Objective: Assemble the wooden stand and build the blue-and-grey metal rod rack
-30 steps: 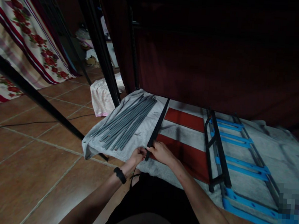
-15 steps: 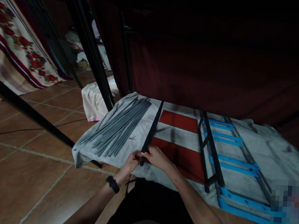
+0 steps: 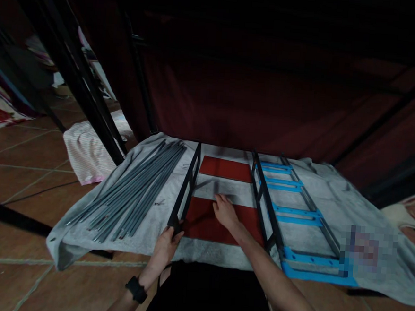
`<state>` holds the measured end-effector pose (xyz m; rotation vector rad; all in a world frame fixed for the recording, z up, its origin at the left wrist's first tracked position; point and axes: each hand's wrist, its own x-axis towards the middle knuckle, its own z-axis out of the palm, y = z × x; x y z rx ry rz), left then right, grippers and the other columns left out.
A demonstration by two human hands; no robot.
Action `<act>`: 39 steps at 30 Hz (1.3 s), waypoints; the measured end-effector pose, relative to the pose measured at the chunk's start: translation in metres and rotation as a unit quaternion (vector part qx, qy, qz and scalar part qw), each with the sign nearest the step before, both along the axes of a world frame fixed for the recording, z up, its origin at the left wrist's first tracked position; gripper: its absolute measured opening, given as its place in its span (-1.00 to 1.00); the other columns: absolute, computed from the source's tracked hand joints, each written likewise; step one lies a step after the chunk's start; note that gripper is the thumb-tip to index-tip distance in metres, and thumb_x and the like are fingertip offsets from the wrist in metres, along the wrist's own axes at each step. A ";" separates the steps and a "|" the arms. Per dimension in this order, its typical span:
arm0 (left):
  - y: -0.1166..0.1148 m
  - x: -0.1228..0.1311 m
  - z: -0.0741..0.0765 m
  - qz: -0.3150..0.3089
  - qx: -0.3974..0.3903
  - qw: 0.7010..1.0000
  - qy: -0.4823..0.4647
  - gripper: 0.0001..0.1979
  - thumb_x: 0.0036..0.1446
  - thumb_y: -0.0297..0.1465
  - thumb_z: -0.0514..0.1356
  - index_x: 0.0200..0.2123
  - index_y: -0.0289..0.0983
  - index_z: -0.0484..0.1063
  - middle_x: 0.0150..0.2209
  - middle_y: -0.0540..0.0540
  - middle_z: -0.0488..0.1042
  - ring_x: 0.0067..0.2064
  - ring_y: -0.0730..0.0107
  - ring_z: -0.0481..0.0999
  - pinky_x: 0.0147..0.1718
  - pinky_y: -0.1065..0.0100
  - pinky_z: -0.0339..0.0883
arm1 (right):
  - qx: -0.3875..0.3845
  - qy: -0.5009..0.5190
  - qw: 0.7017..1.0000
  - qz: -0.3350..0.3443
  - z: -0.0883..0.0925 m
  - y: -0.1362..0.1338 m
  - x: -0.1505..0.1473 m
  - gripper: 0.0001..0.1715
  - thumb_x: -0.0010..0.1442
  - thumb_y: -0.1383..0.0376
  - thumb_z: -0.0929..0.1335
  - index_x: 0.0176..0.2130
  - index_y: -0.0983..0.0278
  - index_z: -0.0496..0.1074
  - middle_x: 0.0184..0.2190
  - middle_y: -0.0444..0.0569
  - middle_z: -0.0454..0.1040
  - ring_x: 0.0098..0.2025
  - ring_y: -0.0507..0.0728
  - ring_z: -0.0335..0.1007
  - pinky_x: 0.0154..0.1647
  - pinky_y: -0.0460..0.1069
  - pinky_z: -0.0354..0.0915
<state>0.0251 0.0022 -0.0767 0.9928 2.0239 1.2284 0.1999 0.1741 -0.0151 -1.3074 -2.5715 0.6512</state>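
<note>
My left hand grips the near end of a black metal frame, which stands on its side to the left of the red boards. Away from that frame, my right hand is over the nearer red board, fingers loosely apart with nothing visible in them. A smaller red board lies farther back. Along the boards' right side stands a second black metal frame. Grey metal rods lie in a loose bundle left of my left hand, with a few small screws beside them.
Blue plastic brackets with dark bars lie at the right. A grey cloth covers the low surface. Black posts rise at the left, and a dark red curtain hangs behind. A striped cloth hangs at the left.
My right hand has let go of the left black frame and moved right, over the nearer red board. That frame has turned up, showing both rails. The view has swung right.
</note>
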 end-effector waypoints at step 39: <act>-0.002 -0.016 0.009 -0.072 -0.074 0.986 0.134 -0.86 0.10 -0.32 0.15 -0.41 -0.24 0.45 -0.37 -0.17 0.61 -0.20 0.05 0.64 -0.19 0.22 0.47 | 0.069 -0.050 0.991 0.106 0.079 -0.017 0.078 -0.58 0.37 0.33 0.23 0.16 0.25 0.41 0.12 0.08 0.43 0.12 0.17 0.41 0.19 0.06 0.25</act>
